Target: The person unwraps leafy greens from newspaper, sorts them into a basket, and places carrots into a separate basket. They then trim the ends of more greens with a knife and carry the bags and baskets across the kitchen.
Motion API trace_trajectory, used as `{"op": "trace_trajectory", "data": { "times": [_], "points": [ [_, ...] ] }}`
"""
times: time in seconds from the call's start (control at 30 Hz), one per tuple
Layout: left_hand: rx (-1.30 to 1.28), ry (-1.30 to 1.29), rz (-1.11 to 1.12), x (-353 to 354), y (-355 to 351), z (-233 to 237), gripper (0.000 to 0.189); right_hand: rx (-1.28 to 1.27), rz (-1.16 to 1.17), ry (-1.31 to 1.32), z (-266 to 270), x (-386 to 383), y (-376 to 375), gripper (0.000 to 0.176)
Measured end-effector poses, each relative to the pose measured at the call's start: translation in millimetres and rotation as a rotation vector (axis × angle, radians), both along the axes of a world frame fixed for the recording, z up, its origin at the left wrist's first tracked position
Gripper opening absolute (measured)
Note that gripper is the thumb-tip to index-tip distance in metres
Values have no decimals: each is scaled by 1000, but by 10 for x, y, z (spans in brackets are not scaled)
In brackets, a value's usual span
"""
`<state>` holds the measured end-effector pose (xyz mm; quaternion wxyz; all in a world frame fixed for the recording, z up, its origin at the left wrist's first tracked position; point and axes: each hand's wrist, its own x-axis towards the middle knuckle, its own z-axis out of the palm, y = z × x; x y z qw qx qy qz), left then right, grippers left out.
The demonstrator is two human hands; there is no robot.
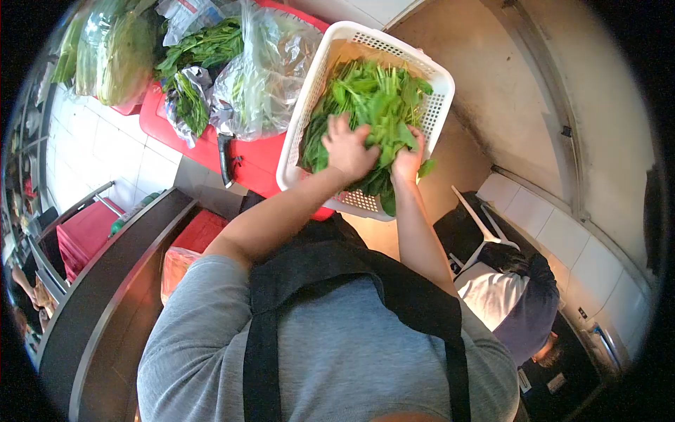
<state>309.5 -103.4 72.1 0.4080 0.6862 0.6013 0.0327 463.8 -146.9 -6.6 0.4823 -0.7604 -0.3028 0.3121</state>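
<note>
A white perforated basket (294,133) holds a heap of leafy greens (373,91). My left hand (349,149) is over the near left part of the heap, fingers spread on the leaves and slightly blurred. At the right side of the basket, my right hand (407,160) has its fingers curled round some of the leafy greens. Left of the basket, a red table (256,165) bears a knife with a black handle (225,160), a clear plastic bag of greens (264,77) and more loose leaves (204,53).
Bagged long green vegetables (123,63) lie at the upper left. A red crate (197,235) stands at the lower left. On the right, another person (520,295) is bent near a white chair frame (478,218). A wall (520,91) rises beyond the basket.
</note>
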Motion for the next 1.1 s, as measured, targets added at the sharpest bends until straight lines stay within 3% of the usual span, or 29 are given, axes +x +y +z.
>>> {"op": "trace_trajectory", "data": {
  "times": [0.07,0.17,0.23,0.27,0.3,0.37,0.4,0.47,0.57,0.6,0.73,0.8,0.9,1.1],
  "points": [
    [-25,-15,-106,212,-127,179,63,86,-28,229,-123,112,-47,38],
    [168,-145,-113,285,-264,270,57,242,-26,514,-116,165,-94,29],
    [-28,-232,-46,202,-109,102,53,323,-101,717,-104,114,-72,25],
    [-126,-276,-14,151,-34,-9,51,125,-66,375,-46,49,-71,23],
    [61,-181,120,125,-52,-156,49,89,-80,300,51,-24,-29,23],
    [171,113,331,-54,32,-269,62,20,-104,149,146,-98,27,22],
    [150,111,342,-79,30,-290,66,8,-92,95,146,-85,18,22],
    [106,107,365,-103,18,-332,75,29,-101,95,118,-89,26,20],
    [-217,51,313,-99,218,-320,79,111,-121,187,-103,-26,-22,19],
    [-456,-67,288,-136,359,-345,77,148,-127,233,-50,-55,9,18],
    [-64,163,142,-75,353,-183,69,66,-140,309,210,-167,28,20],
    [-123,-34,196,-46,284,-257,69,61,-127,281,231,-184,42,23],
    [-111,-219,206,-12,243,-237,65,160,-183,637,191,-155,67,27],
    [137,-326,157,-189,204,505,59,204,155,141,110,-9,-6,36]
  ]
}}
